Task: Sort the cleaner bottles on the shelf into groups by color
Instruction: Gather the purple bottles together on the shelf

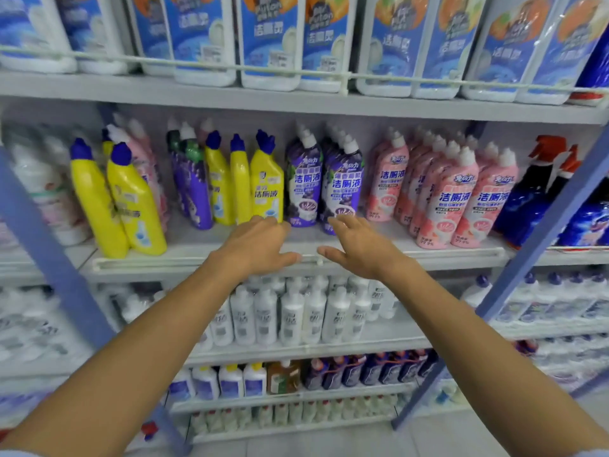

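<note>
On the middle shelf [197, 255] stand cleaner bottles in mixed order. Two yellow bottles [131, 199] lean at the left with pink ones behind them. A purple bottle [192, 189] comes after, then three yellow bottles [265, 186], two purple bottles [304, 183] and a block of several pink bottles [441, 192]. My left hand [260, 244] hovers with relaxed fingers just in front of the yellow bottles' bases. Spread open, my right hand [357, 244] hangs in front of the purple bottles. Neither hand holds anything.
Large white-and-blue jugs [270, 41] fill the top shelf behind a rail. Dark blue spray bottles with red triggers [540, 192] stand at the right of the middle shelf. White bottles [290, 311] line the shelf below. Blue slanted uprights [52, 258] frame the rack.
</note>
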Demonstrator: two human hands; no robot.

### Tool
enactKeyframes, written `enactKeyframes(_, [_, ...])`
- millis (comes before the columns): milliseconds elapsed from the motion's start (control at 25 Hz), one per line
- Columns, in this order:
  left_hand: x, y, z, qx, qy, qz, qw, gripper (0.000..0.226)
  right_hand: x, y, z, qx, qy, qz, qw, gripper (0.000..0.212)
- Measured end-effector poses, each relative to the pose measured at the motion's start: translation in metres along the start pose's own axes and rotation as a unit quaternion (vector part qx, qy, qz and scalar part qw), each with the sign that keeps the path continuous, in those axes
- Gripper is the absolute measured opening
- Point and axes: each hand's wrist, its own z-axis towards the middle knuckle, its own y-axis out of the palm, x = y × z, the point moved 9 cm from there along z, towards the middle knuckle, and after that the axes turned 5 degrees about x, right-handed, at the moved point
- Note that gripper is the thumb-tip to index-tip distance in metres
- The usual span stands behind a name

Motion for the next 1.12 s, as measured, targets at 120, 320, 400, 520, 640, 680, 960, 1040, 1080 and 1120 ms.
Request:
enactKeyframes(120, [-0.014,0.001,-0.055,0.031,-0.030,0.003,0.999,0.075,-0.052,0.000,-0.026,0.003,-0.044,0.014,0.999,0.077])
enactKeyframes(320, [-0.055,0.016,-0.130,0.054,-0.096,-0.009,0.994,0.087,-0.092,0.006,-0.046,0.015,-0.073,0.033,0.997,0.089])
enactKeyframes(400, [-0.072,0.020,-0.140,0.055,-0.111,-0.014,0.992,0.087,-0.099,0.007,-0.035,0.024,-0.071,0.043,0.996,0.084])
enactKeyframes(520, [-0.092,0.024,-0.134,0.036,-0.120,-0.003,0.992,0.086,-0.113,0.008,-0.012,0.031,-0.078,0.050,0.995,0.093])
enactKeyframes(640, [-0.111,0.016,-0.111,0.058,-0.120,0.010,0.991,0.084,-0.118,0.007,0.020,0.024,-0.085,0.070,0.994,0.087])
enactKeyframes(680, [-0.116,0.012,-0.101,0.068,-0.116,0.016,0.991,0.083,-0.118,0.007,0.033,0.023,-0.086,0.079,0.993,0.083])
enactKeyframes(960, [-0.165,-0.029,-0.037,0.107,-0.130,0.050,0.985,0.078,-0.136,-0.005,0.138,0.040,-0.135,0.101,0.985,0.080])
enactKeyframes(1040, [-0.181,-0.038,-0.031,0.116,-0.150,0.059,0.980,0.071,-0.143,-0.006,0.160,0.037,-0.154,0.106,0.982,0.078])
enactKeyframes(1080, [-0.185,-0.038,-0.028,0.115,-0.154,0.063,0.979,0.068,-0.145,-0.007,0.167,0.037,-0.161,0.107,0.980,0.076])
enactKeyframes(1120, [-0.189,-0.037,-0.025,0.116,-0.155,0.067,0.979,0.068,-0.145,-0.009,0.173,0.042,-0.169,0.110,0.978,0.074])
